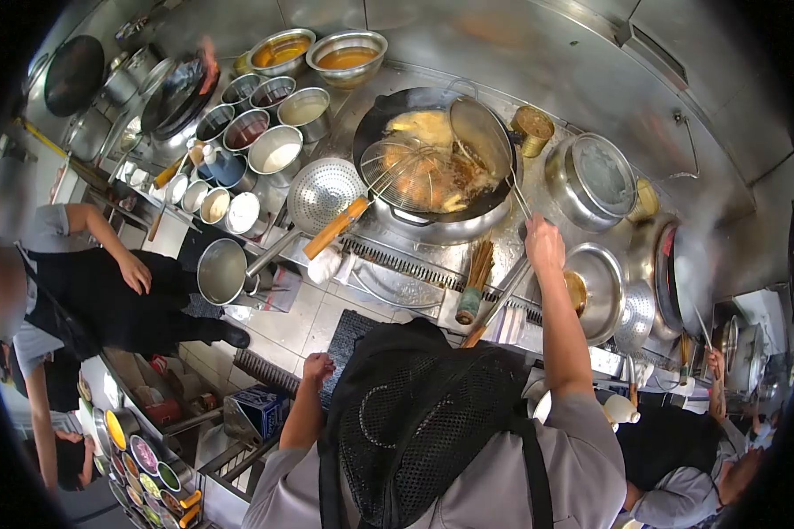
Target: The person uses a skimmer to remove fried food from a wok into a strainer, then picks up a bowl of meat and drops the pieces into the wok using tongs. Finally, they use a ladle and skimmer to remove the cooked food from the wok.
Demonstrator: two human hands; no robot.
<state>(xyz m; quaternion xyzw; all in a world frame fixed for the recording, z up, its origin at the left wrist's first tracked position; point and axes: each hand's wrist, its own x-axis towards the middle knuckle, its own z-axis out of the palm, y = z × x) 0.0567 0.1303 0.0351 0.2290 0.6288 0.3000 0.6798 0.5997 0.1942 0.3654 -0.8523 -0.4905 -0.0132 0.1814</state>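
Observation:
My right hand (545, 245) is closed around the long thin metal handle of a round mesh strainer (483, 132). The strainer's basket is tilted over the right side of a black wok (368, 123). Browned food pieces (419, 181) and bubbling oil (422, 126) fill the wok. Across its front left rim lies a wire spider skimmer (403, 167) with a wooden handle, and no hand is on it. My left hand (318, 370) hangs low beside my body, away from the stove, fingers curled with nothing visible in them.
A perforated ladle (325, 196) rests left of the wok, near several metal sauce pots (276, 152). Right of it stand a lidded pot (591, 181) and a steel bowl (594, 295). A bamboo brush (476, 282) is at the front edge. People (106, 300) work on both sides.

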